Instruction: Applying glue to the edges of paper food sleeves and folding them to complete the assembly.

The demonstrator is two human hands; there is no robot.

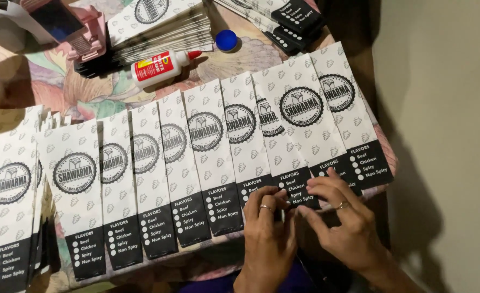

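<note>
A: Head view: left hand (267, 228) and right hand (340, 217) fingers pinch one paper bag's (299, 146) dark bottom edge at the desk (77, 92) front.
B: Light, thin, creases easily; judged best held by the bottom corners.

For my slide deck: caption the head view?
Both hands press the black end of one paper sleeve in an overlapping row.

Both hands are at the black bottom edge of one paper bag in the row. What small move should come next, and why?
Probably press and smooth that black end flat. The left hand and right hand pinch the bottom of one paper bag in the overlapping row, with fingertips on its black strip. A glue bottle lies capped behind the row, which suggests these ends get glued; whether glue is already on it cannot be seen.
</note>
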